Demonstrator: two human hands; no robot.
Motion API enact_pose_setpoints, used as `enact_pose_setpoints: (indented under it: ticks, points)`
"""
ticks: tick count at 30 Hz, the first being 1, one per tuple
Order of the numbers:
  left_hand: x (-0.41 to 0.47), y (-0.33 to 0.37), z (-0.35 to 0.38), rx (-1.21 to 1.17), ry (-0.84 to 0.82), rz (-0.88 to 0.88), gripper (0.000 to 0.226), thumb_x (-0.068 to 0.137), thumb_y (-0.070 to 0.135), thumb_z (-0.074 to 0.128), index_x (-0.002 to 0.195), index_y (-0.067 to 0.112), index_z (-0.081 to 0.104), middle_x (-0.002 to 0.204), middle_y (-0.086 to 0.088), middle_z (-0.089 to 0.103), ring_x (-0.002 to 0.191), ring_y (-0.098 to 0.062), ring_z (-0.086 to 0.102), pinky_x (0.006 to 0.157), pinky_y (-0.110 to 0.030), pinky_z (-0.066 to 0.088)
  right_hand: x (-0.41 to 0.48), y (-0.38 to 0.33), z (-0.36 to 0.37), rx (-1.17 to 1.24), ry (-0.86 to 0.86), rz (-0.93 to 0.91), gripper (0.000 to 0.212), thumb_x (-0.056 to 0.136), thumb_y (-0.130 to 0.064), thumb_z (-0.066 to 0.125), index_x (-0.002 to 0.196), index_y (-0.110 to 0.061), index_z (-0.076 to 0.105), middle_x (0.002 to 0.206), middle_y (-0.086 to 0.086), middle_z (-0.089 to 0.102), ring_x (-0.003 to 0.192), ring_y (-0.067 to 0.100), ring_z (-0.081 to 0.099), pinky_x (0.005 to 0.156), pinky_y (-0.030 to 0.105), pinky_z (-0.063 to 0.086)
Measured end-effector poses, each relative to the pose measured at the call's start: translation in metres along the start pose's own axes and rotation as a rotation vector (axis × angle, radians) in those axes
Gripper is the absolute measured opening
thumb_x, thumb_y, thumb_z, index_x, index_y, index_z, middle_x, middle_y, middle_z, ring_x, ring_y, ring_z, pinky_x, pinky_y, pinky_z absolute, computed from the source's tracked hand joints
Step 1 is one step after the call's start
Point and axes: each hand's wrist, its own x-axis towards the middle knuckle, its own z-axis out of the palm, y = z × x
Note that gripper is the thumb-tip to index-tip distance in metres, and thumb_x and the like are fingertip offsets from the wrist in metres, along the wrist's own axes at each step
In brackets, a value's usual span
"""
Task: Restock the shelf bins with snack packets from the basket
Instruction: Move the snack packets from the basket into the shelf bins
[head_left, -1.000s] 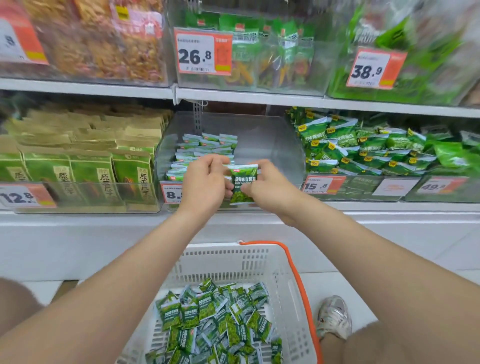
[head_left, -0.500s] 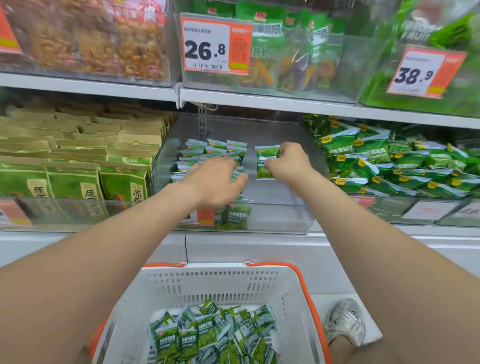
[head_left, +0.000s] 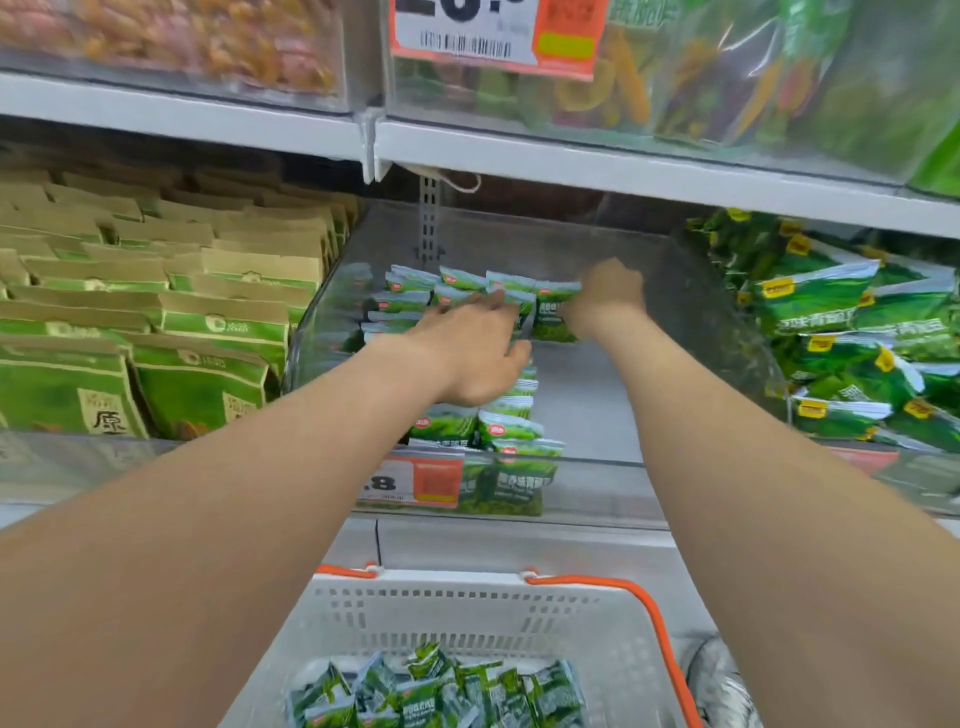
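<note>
My right hand (head_left: 608, 297) in a pinch on a small green foil snack packet (head_left: 555, 314) inside the clear plastic bin (head_left: 597, 491), my left hand (head_left: 470, 351) flat alongside.

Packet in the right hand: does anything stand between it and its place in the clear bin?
Nothing visible does. The right hand holds the packet at the end of the back row inside the clear bin; the left hand lies over the rows to its left, not in its path.
</note>
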Motion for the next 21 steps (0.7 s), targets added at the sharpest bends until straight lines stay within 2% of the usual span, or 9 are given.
enact_pose_setpoints:
  ticks: [3,5,7,8,10,11,14,17,21]
  points:
    - [0.004,0.002,0.001,0.006,-0.021,-0.020,0.064,0.110,0.048,0.029,0.166,0.019,0.018,0.176,-0.003,0.005,0.161,-0.028,0.010,0.126,-0.056,0.010,0.000,0.002,0.004,0.058,0.033,0.035,0.027,0.085,-0.022,0.078,0.106,-0.004,0.073,0.107,0.012,0.073,0.112,0.030,0.068,0.072,0.028,0.050]
    - [0.005,0.001,0.002,0.013,-0.033,-0.034,0.065,0.110,0.050,0.028,0.167,0.022,0.016,0.176,-0.002,0.003,0.161,-0.028,0.008,0.126,-0.056,0.008,-0.001,0.003,0.006,0.104,0.038,0.063,0.029,0.084,-0.023,0.083,0.100,-0.003,0.071,0.107,0.013,0.074,0.110,0.029,0.070,0.073,0.030,0.054]
    - [0.004,0.001,0.002,0.016,-0.035,-0.039,0.065,0.110,0.051,0.027,0.167,0.021,0.018,0.176,-0.002,0.004,0.161,-0.027,0.008,0.126,-0.054,0.008,-0.002,0.002,0.006,0.146,0.014,0.060,0.028,0.085,-0.025,0.084,0.095,-0.006,0.065,0.110,0.015,0.072,0.110,0.030,0.069,0.069,0.028,0.049]
    - [0.003,0.001,0.003,0.013,-0.030,-0.039,0.065,0.110,0.051,0.027,0.167,0.020,0.019,0.176,-0.003,0.004,0.161,-0.027,0.008,0.127,-0.053,0.008,-0.002,0.002,0.007,0.170,0.007,0.058,0.031,0.087,-0.025,0.083,0.101,-0.005,0.065,0.113,0.016,0.071,0.113,0.031,0.068,0.069,0.027,0.046]
    - [0.000,0.000,0.003,0.010,-0.013,-0.035,0.066,0.110,0.052,0.027,0.166,0.018,0.021,0.176,-0.004,0.007,0.161,-0.026,0.009,0.127,-0.053,0.010,-0.004,0.003,0.007,0.188,-0.011,0.059,0.049,0.089,-0.021,0.080,0.126,0.001,0.058,0.126,0.016,0.066,0.124,0.031,0.062,0.074,0.027,0.046]
    - [-0.002,0.000,0.003,0.011,-0.004,-0.034,0.067,0.110,0.053,0.028,0.165,0.017,0.023,0.175,-0.004,0.008,0.161,-0.026,0.010,0.126,-0.054,0.011,-0.006,0.003,0.005,0.204,-0.022,0.052,0.050,0.090,-0.016,0.078,0.132,0.001,0.056,0.129,0.014,0.064,0.126,0.030,0.060,0.080,0.026,0.049]
    - [-0.008,-0.002,0.003,0.020,0.007,-0.049,0.067,0.109,0.056,0.027,0.164,0.017,0.027,0.175,-0.004,0.011,0.160,-0.028,0.012,0.126,-0.056,0.014,-0.007,0.004,0.004,0.248,-0.050,-0.020,0.024,0.091,-0.005,0.066,0.114,-0.008,0.073,0.122,0.008,0.070,0.121,0.026,0.063,0.097,0.031,0.055]
    - [-0.013,-0.004,0.003,0.032,-0.013,-0.065,0.068,0.109,0.057,0.024,0.164,0.018,0.028,0.175,-0.005,0.011,0.161,-0.029,0.009,0.126,-0.057,0.013,-0.011,0.006,0.004,0.322,-0.130,-0.090,0.028,0.091,-0.004,0.063,0.113,-0.016,0.076,0.116,-0.004,0.068,0.112,0.015,0.062,0.090,0.022,0.049]
    - [-0.013,-0.004,0.004,0.025,-0.051,-0.076,0.069,0.109,0.058,0.020,0.165,0.017,0.023,0.176,-0.004,0.005,0.162,-0.027,0.001,0.127,-0.060,0.010,-0.011,0.005,0.011,0.344,-0.176,-0.184,0.025,0.092,-0.014,0.070,0.115,-0.022,0.074,0.108,-0.006,0.065,0.096,0.015,0.060,0.077,0.021,0.042]
